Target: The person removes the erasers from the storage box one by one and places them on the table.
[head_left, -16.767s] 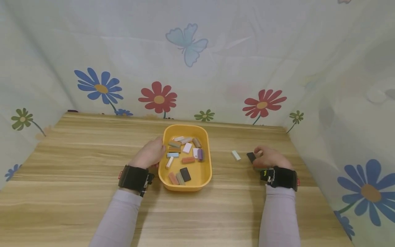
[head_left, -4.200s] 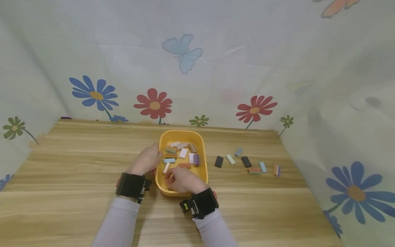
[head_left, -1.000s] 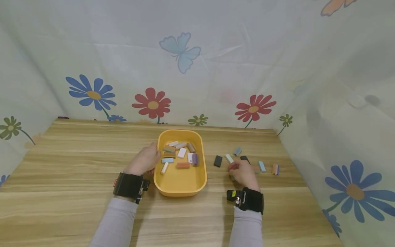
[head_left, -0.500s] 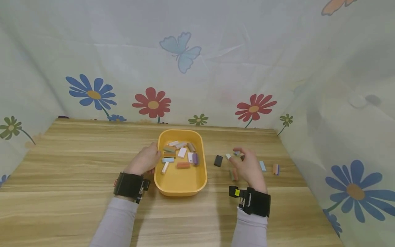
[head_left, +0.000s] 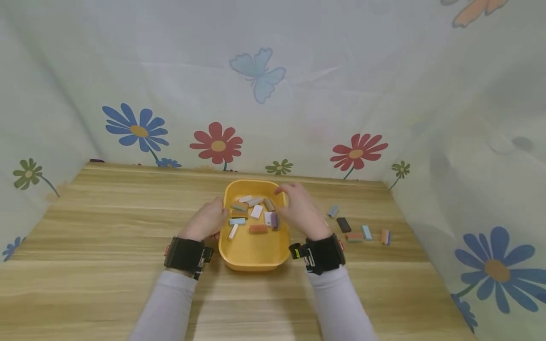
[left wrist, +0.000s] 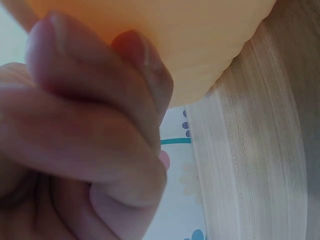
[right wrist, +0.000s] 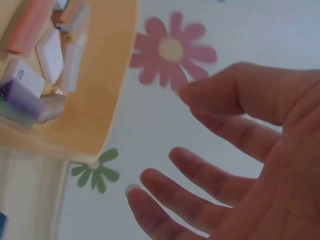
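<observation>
A yellow plastic bin (head_left: pixel 254 264) stands mid-table, holding several small block erasers. Among them are an orange eraser (head_left: pixel 258 229), a light blue one (head_left: pixel 237 221), a purple one (head_left: pixel 274 221) and a white one marked 4B (right wrist: pixel 24 79). My left hand (head_left: pixel 205 220) grips the bin's left wall with curled fingers. Over the bin's right rim is my right hand (head_left: pixel 302 211), fingers loosely spread and holding nothing. Right of it lie a black eraser (head_left: pixel 343 225), an orange-and-green one (head_left: pixel 354 237) and a blue one (head_left: pixel 367 232).
Further erasers, a grey-blue one (head_left: pixel 333 210) and an orange-and-purple one (head_left: pixel 386 237), lie on the wooden table (head_left: pixel 128 203). A flower-printed curtain (head_left: pixel 179 57) encloses the back and sides. The right hand and wrist block some of the table from sight.
Over the earlier frames, several erasers came out of the bin onto the table at right. In the last second my right hand let go of an orange-and-green eraser and moved left to the bin.
</observation>
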`<state>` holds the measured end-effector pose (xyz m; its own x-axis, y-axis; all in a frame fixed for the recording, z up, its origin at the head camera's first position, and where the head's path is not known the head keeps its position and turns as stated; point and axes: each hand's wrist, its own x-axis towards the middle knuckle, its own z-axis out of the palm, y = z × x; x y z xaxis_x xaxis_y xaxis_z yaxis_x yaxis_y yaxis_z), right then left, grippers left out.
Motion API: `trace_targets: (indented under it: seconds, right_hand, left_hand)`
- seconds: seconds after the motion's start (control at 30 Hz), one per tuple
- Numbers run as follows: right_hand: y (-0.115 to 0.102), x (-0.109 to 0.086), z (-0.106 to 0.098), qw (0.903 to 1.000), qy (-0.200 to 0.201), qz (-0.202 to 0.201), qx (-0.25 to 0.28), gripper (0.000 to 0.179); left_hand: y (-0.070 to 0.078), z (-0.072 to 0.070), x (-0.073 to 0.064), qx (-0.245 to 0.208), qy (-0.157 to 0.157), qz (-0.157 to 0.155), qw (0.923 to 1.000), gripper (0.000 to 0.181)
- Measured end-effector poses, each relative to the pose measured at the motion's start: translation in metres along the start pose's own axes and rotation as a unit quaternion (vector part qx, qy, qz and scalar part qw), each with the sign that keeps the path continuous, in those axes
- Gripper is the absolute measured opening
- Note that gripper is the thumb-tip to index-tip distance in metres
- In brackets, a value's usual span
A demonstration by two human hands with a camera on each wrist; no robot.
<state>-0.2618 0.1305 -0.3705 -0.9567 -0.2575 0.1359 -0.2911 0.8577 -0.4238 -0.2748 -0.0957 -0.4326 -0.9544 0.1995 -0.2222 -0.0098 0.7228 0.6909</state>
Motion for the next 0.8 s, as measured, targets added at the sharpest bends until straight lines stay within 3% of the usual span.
trace_targets:
  seconds: [0.13,0.27,0.47,0.6,0.8]
  right_hand:
    - [-0.019,0.025,0.007,0.9948,-0.080,-0.046,-0.044,0.033]
    - [-0.024,0.050,0.020,0.9842,-0.154,-0.064,-0.060,0.039]
    - [-0.013,0.073,0.045,0.9638,-0.249,-0.017,-0.093,0.037]
    - [-0.011,0.077,0.053,0.9546,-0.271,0.014,-0.122,0.036]
    - [-0.024,0.074,0.055,0.9552,-0.266,0.042,-0.124,0.029]
  left_hand:
    - [0.001,0.000,-0.001,0.001,-0.003,0.006,1.0000,0.025]
    - [0.001,-0.001,0.000,0.006,-0.002,0.006,1.0000,0.024]
    - [0.001,0.000,0.000,0.002,-0.004,0.005,1.0000,0.023]
    - [0.002,-0.001,-0.001,0.002,-0.002,0.008,1.0000,0.024]
    - [0.002,-0.002,-0.001,0.007,-0.003,0.005,1.0000,0.023]
